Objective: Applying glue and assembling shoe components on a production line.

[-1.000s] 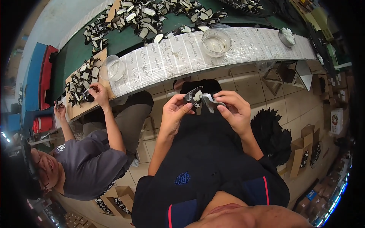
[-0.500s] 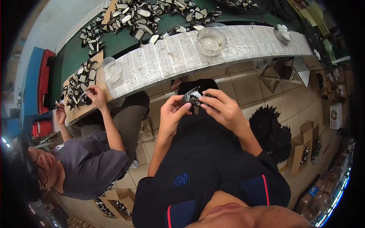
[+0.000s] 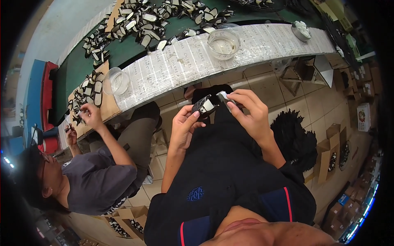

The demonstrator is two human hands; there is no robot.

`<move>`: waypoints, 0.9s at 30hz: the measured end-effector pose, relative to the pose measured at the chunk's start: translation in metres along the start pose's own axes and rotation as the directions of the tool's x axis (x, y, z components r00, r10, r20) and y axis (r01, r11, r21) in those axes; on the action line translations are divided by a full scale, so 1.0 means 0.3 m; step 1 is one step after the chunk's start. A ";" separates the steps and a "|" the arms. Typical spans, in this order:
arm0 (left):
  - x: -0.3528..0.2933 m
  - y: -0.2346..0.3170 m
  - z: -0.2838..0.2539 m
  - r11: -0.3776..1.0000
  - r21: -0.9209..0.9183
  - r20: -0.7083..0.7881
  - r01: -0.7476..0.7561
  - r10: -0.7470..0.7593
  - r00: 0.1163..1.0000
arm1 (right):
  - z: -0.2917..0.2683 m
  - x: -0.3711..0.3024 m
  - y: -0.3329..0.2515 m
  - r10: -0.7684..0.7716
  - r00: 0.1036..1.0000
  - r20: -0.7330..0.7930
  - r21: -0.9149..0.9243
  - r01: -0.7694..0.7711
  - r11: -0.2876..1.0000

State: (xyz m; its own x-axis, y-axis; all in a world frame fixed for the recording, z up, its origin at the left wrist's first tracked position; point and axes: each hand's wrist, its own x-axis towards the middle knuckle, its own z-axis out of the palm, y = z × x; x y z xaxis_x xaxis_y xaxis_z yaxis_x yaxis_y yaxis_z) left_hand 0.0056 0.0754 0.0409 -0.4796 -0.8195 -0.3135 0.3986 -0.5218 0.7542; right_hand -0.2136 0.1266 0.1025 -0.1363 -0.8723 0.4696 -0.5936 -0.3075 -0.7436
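My left hand (image 3: 183, 126) is closed on a small black quilted-looking piece (image 3: 200, 107) with a pale patch facing up, its exact kind unclear. A short way to its right, my right hand (image 3: 251, 111) pinches a small dark thing with a white tip (image 3: 223, 96), too small to name. The two things are apart, held above my lap in front of the bench (image 3: 172, 67).
Black pieces with white ovals (image 3: 145, 24) lie heaped on the green bench top. Clear bowls (image 3: 116, 81) and a metal cup with white wadding (image 3: 301, 31) stand along the edge. At left, a co-worker (image 3: 100, 172) handles similar pieces. Cartons (image 3: 328, 151) sit at right.
My right hand has drawn away to the right from the piece in my left hand, with a dark, white-tipped thing between its fingers. The co-worker's head has turned toward the bench.
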 end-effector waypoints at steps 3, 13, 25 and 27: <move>0.000 -0.005 0.000 1.000 0.011 0.000 0.007 -0.007 1.000 | 0.011 0.004 -0.005 -0.039 0.999 0.019 0.015 0.038 0.999; 0.014 -0.019 0.003 0.998 0.065 -0.013 -0.015 0.016 1.000 | 0.069 0.008 -0.002 -0.097 0.987 0.125 -0.047 0.103 0.994; 0.026 -0.001 0.001 1.000 0.012 -0.031 0.027 -0.026 0.999 | 0.042 0.000 0.006 0.153 0.987 0.051 0.209 -0.161 0.965; 0.028 -0.001 0.002 0.999 -0.002 -0.030 0.032 -0.032 0.999 | 0.048 -0.006 0.004 0.156 0.985 0.076 0.231 -0.170 0.958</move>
State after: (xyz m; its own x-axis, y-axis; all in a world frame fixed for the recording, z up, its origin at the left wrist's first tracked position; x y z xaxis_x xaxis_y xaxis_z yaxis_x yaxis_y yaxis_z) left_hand 0.0011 0.0687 0.0383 -0.4687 -0.8091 -0.3546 0.3849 -0.5483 0.7424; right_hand -0.2026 0.1224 0.0938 -0.1664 -0.9361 0.3098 -0.3620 -0.2343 -0.9023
